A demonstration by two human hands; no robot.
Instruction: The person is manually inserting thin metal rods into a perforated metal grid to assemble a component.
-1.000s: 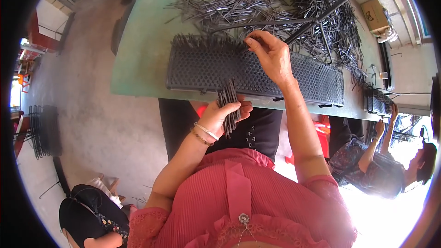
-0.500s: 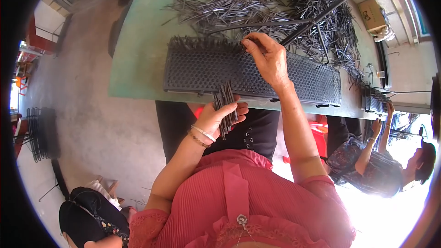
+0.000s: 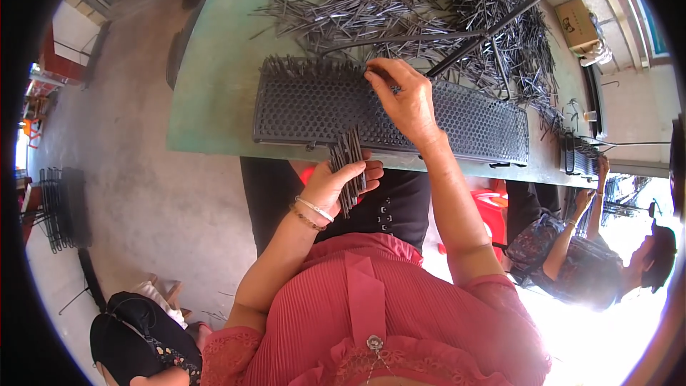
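Observation:
A bundle of thin dark sticks (image 3: 348,164) rests in my left hand (image 3: 336,184), its fingers and thumb wrapped round it just in front of the table edge. My right hand (image 3: 409,100) is over a long dark perforated rack (image 3: 464,118), thumb and fingertips pinched together at its far side. Whatever is in that pinch is too small to make out. Many short dark sticks (image 3: 307,68) stand upright in the holes along the rack's far left part, up to my right fingertips. The holes on the near side and to the right show bare.
A large heap of loose dark sticks (image 3: 400,3) spreads over the green table (image 3: 214,100) behind the rack. A dark metal bar frame (image 3: 493,28) crosses above it. At right another person (image 3: 579,257) works at a similar rack (image 3: 582,157). Someone else sits at lower left.
My right hand has shifted slightly left and a little down along the rack's far row. My left hand with its bundle has hardly moved.

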